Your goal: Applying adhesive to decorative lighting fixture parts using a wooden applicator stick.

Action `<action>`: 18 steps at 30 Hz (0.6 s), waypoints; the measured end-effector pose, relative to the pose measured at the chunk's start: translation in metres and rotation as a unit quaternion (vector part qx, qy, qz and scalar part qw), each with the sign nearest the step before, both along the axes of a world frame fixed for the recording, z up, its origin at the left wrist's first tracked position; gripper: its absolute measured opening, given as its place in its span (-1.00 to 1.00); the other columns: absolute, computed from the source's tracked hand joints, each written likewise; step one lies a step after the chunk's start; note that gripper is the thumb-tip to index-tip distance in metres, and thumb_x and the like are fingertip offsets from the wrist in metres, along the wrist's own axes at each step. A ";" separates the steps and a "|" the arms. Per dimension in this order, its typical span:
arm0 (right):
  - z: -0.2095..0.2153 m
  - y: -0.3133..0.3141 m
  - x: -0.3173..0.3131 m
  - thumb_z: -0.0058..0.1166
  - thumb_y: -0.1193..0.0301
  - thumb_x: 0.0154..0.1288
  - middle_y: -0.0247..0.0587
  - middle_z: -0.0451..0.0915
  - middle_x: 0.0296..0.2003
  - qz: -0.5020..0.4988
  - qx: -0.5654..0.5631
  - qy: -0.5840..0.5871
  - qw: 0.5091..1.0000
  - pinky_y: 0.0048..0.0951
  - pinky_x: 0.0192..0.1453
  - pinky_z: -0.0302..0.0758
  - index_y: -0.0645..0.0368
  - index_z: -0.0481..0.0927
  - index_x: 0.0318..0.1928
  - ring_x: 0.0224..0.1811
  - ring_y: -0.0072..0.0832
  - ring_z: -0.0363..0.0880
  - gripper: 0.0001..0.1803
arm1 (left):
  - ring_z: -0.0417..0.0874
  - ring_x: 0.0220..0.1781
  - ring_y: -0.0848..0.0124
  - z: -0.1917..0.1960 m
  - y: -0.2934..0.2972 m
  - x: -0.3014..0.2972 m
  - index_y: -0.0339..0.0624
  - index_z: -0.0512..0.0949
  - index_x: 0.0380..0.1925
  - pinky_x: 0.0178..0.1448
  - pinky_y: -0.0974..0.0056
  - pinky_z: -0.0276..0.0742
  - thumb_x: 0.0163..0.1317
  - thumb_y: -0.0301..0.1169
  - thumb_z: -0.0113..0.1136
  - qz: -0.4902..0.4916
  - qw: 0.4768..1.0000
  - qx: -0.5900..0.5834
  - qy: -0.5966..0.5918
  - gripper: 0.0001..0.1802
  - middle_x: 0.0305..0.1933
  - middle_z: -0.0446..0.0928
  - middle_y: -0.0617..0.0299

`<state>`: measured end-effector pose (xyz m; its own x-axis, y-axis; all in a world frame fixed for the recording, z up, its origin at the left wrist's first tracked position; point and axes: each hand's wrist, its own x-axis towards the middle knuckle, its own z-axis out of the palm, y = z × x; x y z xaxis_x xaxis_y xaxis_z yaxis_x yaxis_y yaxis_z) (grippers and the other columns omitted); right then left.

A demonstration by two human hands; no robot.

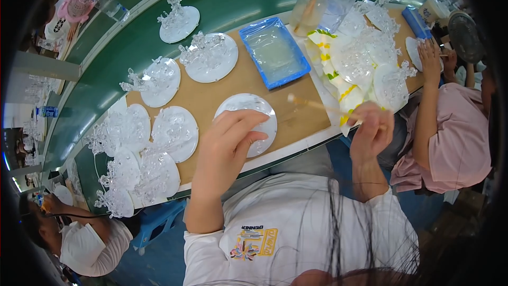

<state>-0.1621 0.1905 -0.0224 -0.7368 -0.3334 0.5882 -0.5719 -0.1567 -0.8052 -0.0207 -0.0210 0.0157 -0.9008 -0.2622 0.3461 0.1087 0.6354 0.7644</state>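
My left hand [227,140] rests with its fingers on the near edge of a round white plate [248,107] that carries a clear glass-like ornament, lying on the brown board [248,82]. My right hand [372,127] pinches a thin brush-like stick [312,104] whose tip points left, above the board just right of the plate. Behind the plate sits a blue tray [274,52] with clear liquid in it.
Several finished white plates with clear ornaments [159,143] lie at the left and on the green belt [137,37]. Two plastic bottles [324,4] stand at the back. More plates pile at the right [370,63], where a person in pink [450,127] works. Another person [84,243] sits at the lower left.
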 end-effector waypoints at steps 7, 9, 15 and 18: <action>0.008 -0.048 -0.055 -0.11 0.47 0.45 -0.22 0.50 -0.52 -0.057 0.165 0.082 0.981 -0.61 -0.43 0.35 0.26 0.43 -0.35 -0.53 -0.59 0.44 -0.82 | 0.58 -0.24 0.21 -0.001 0.012 -0.007 -0.20 0.62 -0.24 -0.22 0.25 0.50 -0.08 -0.57 0.38 0.086 0.996 -0.030 -0.002 -0.69 -0.24 0.61 0.17; 0.005 -0.054 -0.055 -0.12 0.49 0.44 -0.23 0.49 -0.54 -0.043 0.205 0.097 0.973 -0.62 -0.44 0.35 0.28 0.42 -0.36 -0.55 -0.59 0.43 -0.82 | 0.56 -0.29 0.31 -0.004 0.009 -0.004 -0.17 0.63 -0.22 -0.26 0.30 0.48 -0.07 -0.56 0.39 0.087 0.996 -0.024 -0.003 -0.68 -0.21 0.62 0.19; 0.006 -0.006 -0.006 -0.19 0.52 0.45 -0.18 0.48 -0.54 0.042 0.029 0.040 0.998 -0.59 -0.45 0.36 0.27 0.38 -0.32 -0.54 -0.55 0.43 -0.85 | 0.53 -0.34 0.40 -0.005 0.004 -0.003 -0.12 0.65 -0.19 -0.34 0.36 0.43 -0.07 -0.51 0.42 0.080 0.996 -0.043 0.002 -0.65 -0.17 0.64 0.23; -0.015 0.002 0.012 -0.23 0.50 0.47 -0.14 0.49 -0.51 0.109 0.109 0.013 0.988 -0.58 -0.44 0.39 0.25 0.36 -0.30 -0.51 -0.56 0.44 -0.85 | 0.53 -0.34 0.40 -0.007 0.004 -0.005 -0.12 0.65 -0.19 -0.34 0.36 0.42 -0.08 -0.50 0.43 0.076 0.996 -0.045 0.004 -0.64 -0.17 0.64 0.23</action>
